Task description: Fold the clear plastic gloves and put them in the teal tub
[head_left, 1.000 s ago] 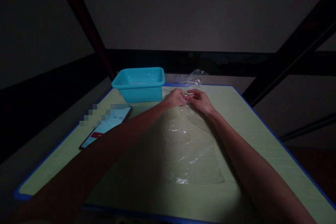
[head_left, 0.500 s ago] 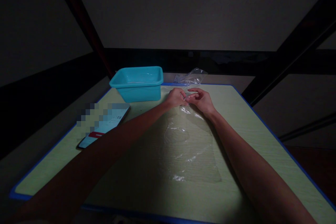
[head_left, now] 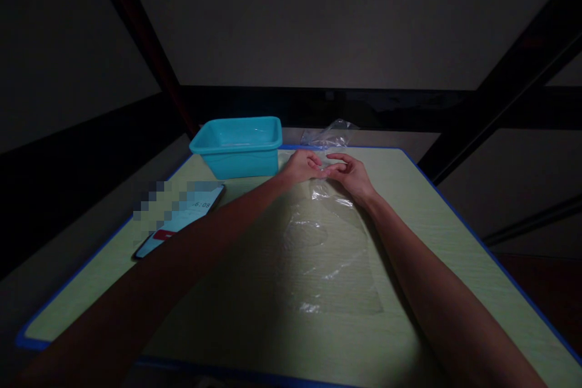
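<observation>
A: Quick, left to right. Far left?

B: Phone [head_left: 184, 218], lit screen, lying on the table [head_left: 436, 242], partly behind the left forearm. Hasn't moved.

A: Next?

B: Blue bin [head_left: 245, 163], upright near the far left corner. Same spot as before.

A: Left hand?

B: Left hand [head_left: 304, 166], just right of the bin. Fingers curled narrow, looks like they hold the plastic bag [head_left: 334, 257]. Thumb has straightened out to the right; half a second ago it was more tucked in. That's the main change.

A: And the bag?

B: Flat on the table between the forearms, near edge toward the person, bunched up at the hands. See-through plastic also sticks up past them at the table's far edge; can't tell if it's one piece with the bag. The flat part hasn't shifted.

A: Right hand?

B: Right hand [head_left: 352, 179], facing the left one. Upper finger lifted and apart, thumb tip meeting the left thumb. Can't tell if it grips any plastic.

A: So what does the change mean?

B: Small finger adjustment, I'd judge. Work's all at that bunched spot; the bag itself is where it was.
</observation>
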Demonstrator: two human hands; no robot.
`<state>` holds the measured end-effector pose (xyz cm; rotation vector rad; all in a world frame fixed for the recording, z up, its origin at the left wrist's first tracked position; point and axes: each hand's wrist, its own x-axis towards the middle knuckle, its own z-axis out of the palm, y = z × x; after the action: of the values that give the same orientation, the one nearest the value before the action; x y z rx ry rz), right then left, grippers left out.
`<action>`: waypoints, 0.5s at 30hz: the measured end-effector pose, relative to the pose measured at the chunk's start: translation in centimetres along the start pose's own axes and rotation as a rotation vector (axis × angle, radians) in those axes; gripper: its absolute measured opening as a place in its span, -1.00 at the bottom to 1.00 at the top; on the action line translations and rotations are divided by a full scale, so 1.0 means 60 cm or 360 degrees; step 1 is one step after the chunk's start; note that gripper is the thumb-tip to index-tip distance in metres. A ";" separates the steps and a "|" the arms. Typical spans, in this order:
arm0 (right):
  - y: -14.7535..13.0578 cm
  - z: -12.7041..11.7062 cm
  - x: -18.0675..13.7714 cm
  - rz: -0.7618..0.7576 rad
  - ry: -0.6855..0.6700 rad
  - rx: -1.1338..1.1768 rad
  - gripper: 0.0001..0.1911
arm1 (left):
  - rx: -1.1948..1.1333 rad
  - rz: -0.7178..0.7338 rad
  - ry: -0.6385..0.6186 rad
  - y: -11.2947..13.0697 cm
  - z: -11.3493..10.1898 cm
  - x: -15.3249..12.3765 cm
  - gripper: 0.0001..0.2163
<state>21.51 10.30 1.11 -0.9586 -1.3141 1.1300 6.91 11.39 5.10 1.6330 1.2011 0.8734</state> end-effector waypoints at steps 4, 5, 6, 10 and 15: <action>-0.001 -0.002 0.000 0.0010 0.0011 0.0003 -0.50 | -0.0069 0.0002 -0.0023 -0.001 -0.003 0.001 -0.76; -0.001 -0.002 0.000 0.0010 0.0011 0.0005 -0.50 | -0.0083 -0.0002 -0.0026 -0.002 -0.003 0.002 -0.76; -0.001 -0.002 0.000 0.0010 0.0009 0.0007 -0.49 | -0.0094 -0.0009 -0.0030 -0.003 -0.004 0.002 -0.76; -0.001 -0.003 -0.001 0.0005 -0.0012 0.0007 -0.48 | -0.0131 -0.0044 -0.0046 -0.007 -0.008 0.005 -0.76; -0.002 -0.004 -0.002 0.0007 -0.0033 -0.0010 -0.48 | -0.0183 -0.0077 -0.0041 -0.010 -0.012 0.008 -0.80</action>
<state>21.78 10.20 1.19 -0.9571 -1.3333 1.1429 6.20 12.13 4.83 1.5130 1.1470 0.8723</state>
